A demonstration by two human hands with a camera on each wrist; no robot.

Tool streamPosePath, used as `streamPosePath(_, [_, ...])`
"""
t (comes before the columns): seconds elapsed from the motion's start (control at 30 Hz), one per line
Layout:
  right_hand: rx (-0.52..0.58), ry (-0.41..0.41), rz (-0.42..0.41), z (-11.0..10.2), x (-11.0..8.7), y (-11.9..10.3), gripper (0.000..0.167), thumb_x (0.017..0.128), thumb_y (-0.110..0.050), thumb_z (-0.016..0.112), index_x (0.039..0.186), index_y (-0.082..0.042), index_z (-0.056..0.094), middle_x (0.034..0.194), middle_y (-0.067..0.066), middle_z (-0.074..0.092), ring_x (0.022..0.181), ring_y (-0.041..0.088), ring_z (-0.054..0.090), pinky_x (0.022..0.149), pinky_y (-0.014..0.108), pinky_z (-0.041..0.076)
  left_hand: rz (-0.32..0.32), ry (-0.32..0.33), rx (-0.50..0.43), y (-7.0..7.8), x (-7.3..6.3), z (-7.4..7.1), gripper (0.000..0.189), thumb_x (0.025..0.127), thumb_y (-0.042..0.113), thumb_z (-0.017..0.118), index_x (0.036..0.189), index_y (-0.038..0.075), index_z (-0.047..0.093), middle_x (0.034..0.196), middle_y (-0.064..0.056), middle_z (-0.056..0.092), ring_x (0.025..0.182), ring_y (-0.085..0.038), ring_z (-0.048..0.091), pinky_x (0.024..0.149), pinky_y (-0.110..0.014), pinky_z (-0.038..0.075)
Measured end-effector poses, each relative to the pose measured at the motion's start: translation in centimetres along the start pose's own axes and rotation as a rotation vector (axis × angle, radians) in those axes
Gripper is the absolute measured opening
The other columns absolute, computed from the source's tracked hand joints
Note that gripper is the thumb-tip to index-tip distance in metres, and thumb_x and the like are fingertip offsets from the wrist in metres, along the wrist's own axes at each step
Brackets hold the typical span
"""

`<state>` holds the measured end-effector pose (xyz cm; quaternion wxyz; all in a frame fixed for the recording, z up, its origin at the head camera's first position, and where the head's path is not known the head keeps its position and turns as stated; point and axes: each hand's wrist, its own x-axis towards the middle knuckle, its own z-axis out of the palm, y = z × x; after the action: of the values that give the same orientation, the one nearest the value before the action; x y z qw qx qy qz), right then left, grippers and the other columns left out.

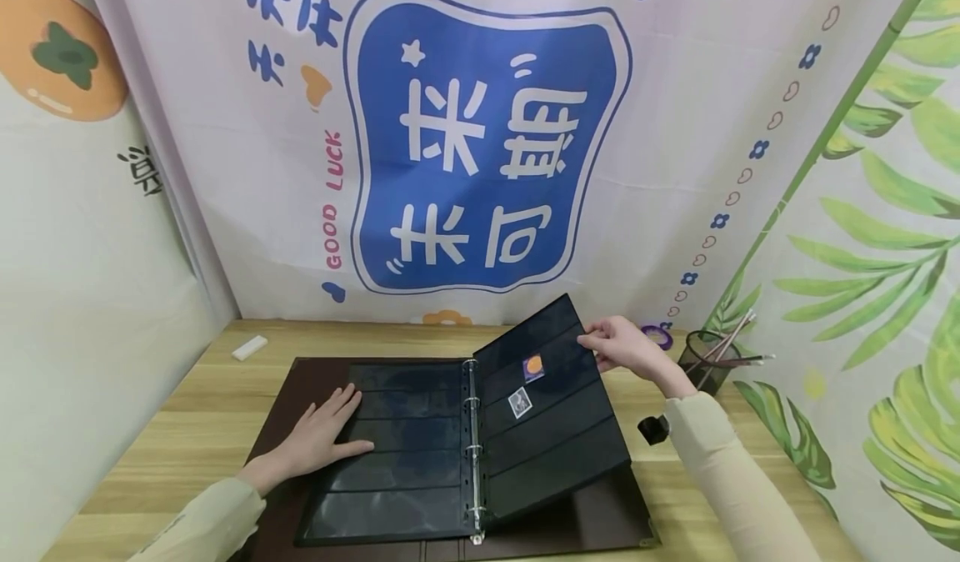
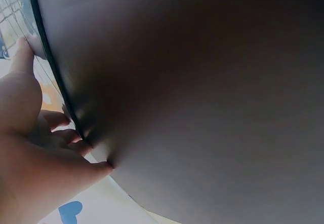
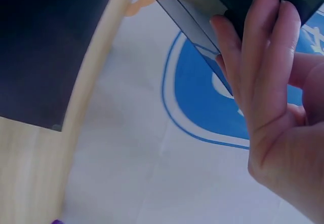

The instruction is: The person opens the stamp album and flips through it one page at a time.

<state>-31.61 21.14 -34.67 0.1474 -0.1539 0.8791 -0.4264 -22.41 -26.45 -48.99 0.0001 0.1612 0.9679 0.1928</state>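
A stamp album with a dark brown cover (image 1: 315, 374) lies spread out on the wooden table, its black pocket pages held by metal rings (image 1: 473, 420). My left hand (image 1: 318, 433) rests with straight fingers on the outer edge of the left page (image 1: 408, 433). The right page (image 1: 555, 433) is lifted and tilted, its upper outer edge pinched by my right hand (image 1: 626, 347). That page's pockets hold a purple and orange stamp (image 1: 533, 368) and a grey-white stamp (image 1: 520, 402). The right wrist view shows my fingers (image 3: 268, 57) against the raised page.
Behind my right hand stands a black mesh cup (image 1: 705, 358) with several pencils, beside a purple ring-shaped object (image 1: 658, 336). A small black object (image 1: 653, 429) sits near my right sleeve. At the back left lies a white block (image 1: 250, 347). Printed cloth hangs behind the table.
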Motion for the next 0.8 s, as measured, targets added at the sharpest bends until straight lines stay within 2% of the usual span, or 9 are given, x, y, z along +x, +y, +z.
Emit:
streamPosePath(0.27, [0.009, -0.031, 0.018, -0.5, 0.4, -1.7, 0.042, 0.103, -0.015, 0.051, 0.133, 0.014, 0.049, 0.063, -0.007, 0.042, 0.058, 0.006, 0.050, 0.061, 0.020, 0.057, 0.007, 0.009, 0.001, -0.1, 0.0, 0.1, 0.093, 0.086, 0.056, 0.068, 0.149, -0.006, 0.038, 0.157, -0.031, 0.031, 0.144, -0.052, 0.029, 0.108, -0.076, 0.025])
streamPosePath(0.5, [0.019, -0.047, -0.005, -0.1, 1.0, -3.5, 0.026, 0.103, -0.017, 0.052, 0.112, 0.008, 0.056, 0.059, -0.007, 0.038, 0.055, 0.007, 0.051, 0.058, 0.021, 0.055, 0.003, 0.007, 0.004, -0.2, 0.1, 0.1, 0.094, 0.086, 0.056, 0.068, 0.150, -0.005, 0.038, 0.157, -0.031, 0.031, 0.144, -0.052, 0.029, 0.107, -0.076, 0.025])
streamPosePath(0.57, [0.014, -0.056, -0.016, 0.2, 1.1, -3.9, 0.026, 0.103, -0.018, 0.052, 0.111, 0.007, 0.056, 0.060, -0.007, 0.041, 0.056, 0.008, 0.052, 0.058, 0.021, 0.055, 0.000, 0.007, 0.003, -0.1, 0.0, 0.0, 0.094, 0.086, 0.056, 0.069, 0.150, -0.005, 0.038, 0.157, -0.031, 0.031, 0.144, -0.052, 0.029, 0.108, -0.076, 0.024])
streamPosePath(0.8, [0.043, -0.045, -0.015, 1.2, 1.4, -3.9, 0.041, 0.104, -0.023, 0.051, 0.131, 0.008, 0.052, 0.063, -0.004, 0.045, 0.057, 0.008, 0.051, 0.060, 0.021, 0.055, 0.005, 0.007, -0.007, -0.1, -0.1, 0.1, 0.094, 0.086, 0.056, 0.068, 0.149, -0.006, 0.038, 0.157, -0.032, 0.030, 0.144, -0.052, 0.028, 0.108, -0.076, 0.024])
